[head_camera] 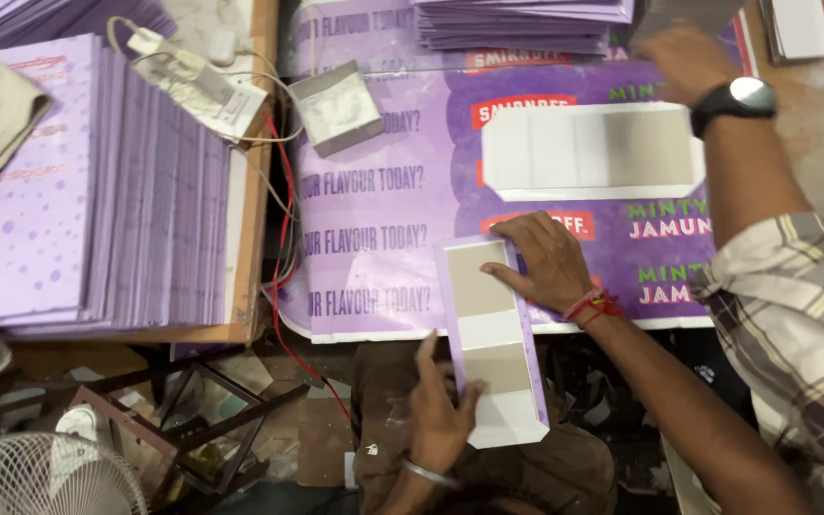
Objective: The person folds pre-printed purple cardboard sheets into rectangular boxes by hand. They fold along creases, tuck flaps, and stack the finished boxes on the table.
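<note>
A long folded card strip (490,336) with purple edges and grey and white panels sticks out over the table's front edge. My left hand (439,412), with a silver bangle, grips its lower left edge from below. My right hand (547,259), with a red thread at the wrist, presses and pinches the strip's upper end against the purple printed sheet (374,219) that covers the table. A flat white and grey card blank (591,153) lies unfolded just beyond my right hand.
A co-worker's arm in a plaid sleeve, with a black watch (734,99), reaches to the far right. Tall stacks of purple sheets (97,191) stand left, and another stack (517,24) at the back. Nearby are a small grey box (338,107), a power strip (193,74), a red wire (284,229) and a fan (40,477).
</note>
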